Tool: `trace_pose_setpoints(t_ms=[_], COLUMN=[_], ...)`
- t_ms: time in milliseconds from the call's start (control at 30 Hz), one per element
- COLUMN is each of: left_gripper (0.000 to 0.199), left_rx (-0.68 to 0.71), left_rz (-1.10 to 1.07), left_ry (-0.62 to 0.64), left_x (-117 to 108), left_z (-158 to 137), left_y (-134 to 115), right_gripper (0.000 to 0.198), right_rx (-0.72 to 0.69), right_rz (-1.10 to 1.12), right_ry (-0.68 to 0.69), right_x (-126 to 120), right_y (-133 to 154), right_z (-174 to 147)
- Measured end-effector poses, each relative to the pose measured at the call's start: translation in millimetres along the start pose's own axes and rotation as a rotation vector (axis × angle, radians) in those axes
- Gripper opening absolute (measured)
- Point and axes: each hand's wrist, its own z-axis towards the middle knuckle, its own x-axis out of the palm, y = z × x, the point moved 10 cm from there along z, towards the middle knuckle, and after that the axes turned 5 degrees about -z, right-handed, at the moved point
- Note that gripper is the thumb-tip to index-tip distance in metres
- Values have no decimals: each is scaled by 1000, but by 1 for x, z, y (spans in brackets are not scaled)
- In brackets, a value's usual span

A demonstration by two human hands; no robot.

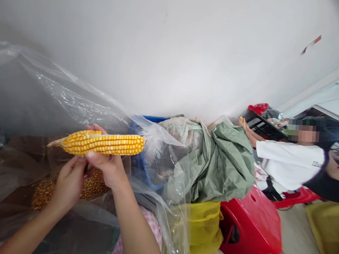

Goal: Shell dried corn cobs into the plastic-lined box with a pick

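An ear of corn (105,144) with yellow kernels lies sideways in front of me, its pointed, husky end to the left. A pale strip without kernels shows along its upper side. My right hand (106,165) grips the ear from below near its middle, thumb in front and fingertips behind. Closed just under the ear's left half is my left hand (70,180). A small dark bit shows by its fingers, too hidden to name. Beneath both hands, loose corn kernels (94,185) form a heap inside clear plastic sheeting (74,94).
A blue crate (146,171) and a green woven sack (221,161) stand to the right. Beyond them are a yellow mesh bag (205,225) and a red plastic stool (255,224). Another person in a white shirt (290,161) sits farther right, hands around some corn (241,119).
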Motion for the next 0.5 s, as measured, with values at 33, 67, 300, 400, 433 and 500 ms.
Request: trace_pose_setpoints(t_ms=[33, 67, 300, 400, 433, 500], left_gripper=[38, 40, 56, 55, 53, 47], left_rx=[-37, -80, -189, -178, -174, -180], left_rz=[-43, -71, -69, -46, -37, -30], left_ry=[16, 40, 18, -45, -53, -34], left_x=[2, 6, 12, 7, 6, 6], left_z=[0, 0, -7, -9, -9, -7], left_y=[1, 2, 3, -1, -3, -6], right_gripper=[53, 46, 24, 24, 24, 25], right_rx=[16, 19, 12, -12, -27, -55], right_rz=[198, 350, 525, 523, 525, 530], right_ry=[-74, -152, -261, -245, -239, -229], right_x=[-3, -8, -13, -9, -8, -6], right_y=[-5, -9, -20, -17, -15, -11], right_z=[0, 0, 0, 0, 0, 0])
